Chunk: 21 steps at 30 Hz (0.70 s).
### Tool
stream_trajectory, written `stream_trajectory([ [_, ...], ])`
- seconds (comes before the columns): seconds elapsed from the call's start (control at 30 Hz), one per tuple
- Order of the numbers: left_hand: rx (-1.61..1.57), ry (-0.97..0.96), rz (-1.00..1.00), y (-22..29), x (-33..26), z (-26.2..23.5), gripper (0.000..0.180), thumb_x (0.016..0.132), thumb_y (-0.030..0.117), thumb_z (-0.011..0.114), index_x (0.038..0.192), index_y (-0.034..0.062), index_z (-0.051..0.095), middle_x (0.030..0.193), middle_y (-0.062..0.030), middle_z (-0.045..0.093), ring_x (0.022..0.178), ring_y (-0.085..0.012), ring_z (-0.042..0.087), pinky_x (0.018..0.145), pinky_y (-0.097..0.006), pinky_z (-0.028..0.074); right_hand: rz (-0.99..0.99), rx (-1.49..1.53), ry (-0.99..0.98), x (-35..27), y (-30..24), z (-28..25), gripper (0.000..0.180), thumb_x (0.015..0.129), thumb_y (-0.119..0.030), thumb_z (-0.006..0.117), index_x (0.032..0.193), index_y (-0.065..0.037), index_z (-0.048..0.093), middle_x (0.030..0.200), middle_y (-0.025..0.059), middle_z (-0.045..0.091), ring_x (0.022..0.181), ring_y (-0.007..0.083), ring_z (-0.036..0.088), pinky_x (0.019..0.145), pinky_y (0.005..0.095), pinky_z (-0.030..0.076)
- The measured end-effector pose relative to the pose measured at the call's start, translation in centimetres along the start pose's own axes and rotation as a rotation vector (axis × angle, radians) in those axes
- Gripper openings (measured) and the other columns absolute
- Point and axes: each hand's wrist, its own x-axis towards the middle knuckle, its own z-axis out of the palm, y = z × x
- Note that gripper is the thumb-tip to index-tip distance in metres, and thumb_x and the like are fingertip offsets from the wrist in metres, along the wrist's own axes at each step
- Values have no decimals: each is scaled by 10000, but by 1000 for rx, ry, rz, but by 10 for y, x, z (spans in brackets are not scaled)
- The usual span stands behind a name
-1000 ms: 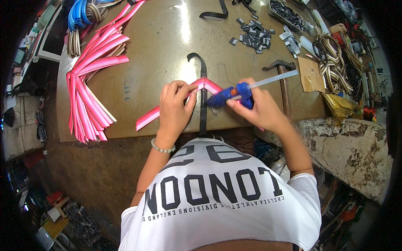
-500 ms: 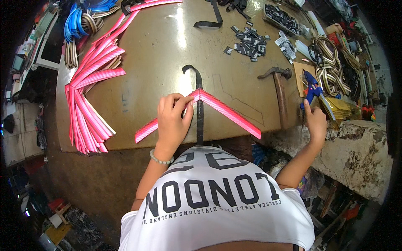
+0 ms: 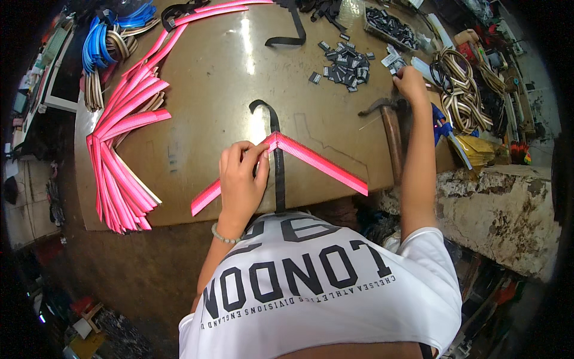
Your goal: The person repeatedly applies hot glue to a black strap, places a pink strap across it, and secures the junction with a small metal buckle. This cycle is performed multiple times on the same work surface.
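Observation:
My left hand [image 3: 242, 176], with a beaded bracelet at its wrist, pinches a pink ribbed strap [image 3: 326, 167] just left of its peak. The strap lies bent into a wide upside-down V. Beneath its peak runs a black webbing strap [image 3: 279, 182], whose far end curls to the left. My right hand [image 3: 412, 85] reaches to the far right, fingers curled down at the near end of a clear packet [image 3: 391, 58] of small pieces. What the fingertips hold is hidden. A blue glue gun [image 3: 441, 124] lies partly behind my right forearm.
Many pink straps [image 3: 122, 179] fan out on the left, near blue strap bundles [image 3: 98, 45]. Small black tags [image 3: 348, 66] lie heaped ahead, below a filled tray [image 3: 391, 29]. A hammer [image 3: 391, 137] rests left of my right forearm. Coiled straps [image 3: 463, 90] sit at the right.
My right hand has moved from beside the glue gun forward and left to the clear packet. My left hand keeps its pinch on the pink strap. The view has shifted slightly.

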Motion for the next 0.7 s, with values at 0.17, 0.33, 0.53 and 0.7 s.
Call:
stream_trajectory([
  [0.17,8,-44,55,-1,10,0,154,860,82,684,1011,70,711,957,-99,591,894,-278,539,809,-379,444,-43,183,201,-15,2,-1,228,821,-178,654,895,30,712,888,250,687,853,419,665,783,450,527],
  [0.33,-162,5,4,8,18,-14,149,865,97,681,1007,70,715,947,-89,609,919,-264,559,837,-370,434,-12,759,312,-50,-17,-23,258,876,-225,674,998,-2,720,895,100,724,796,203,678,747,320,511],
  [0.53,-789,-71,-238,40,22,-20,252,937,143,669,1149,6,678,1030,-57,667,872,-99,582,763,-236,459,-214,1650,-385,-161,-153,-51,203,890,-157,711,1045,-26,707,893,-14,669,774,70,589,701,233,484],
  [0.7,-1098,-197,-505,41,23,-16,265,914,99,704,1140,-35,661,975,-20,659,839,-43,583,720,-176,463,-271,1727,-564,-189,-205,-36,247,939,-139,665,1121,26,640,990,22,617,924,89,585,772,233,491],
])
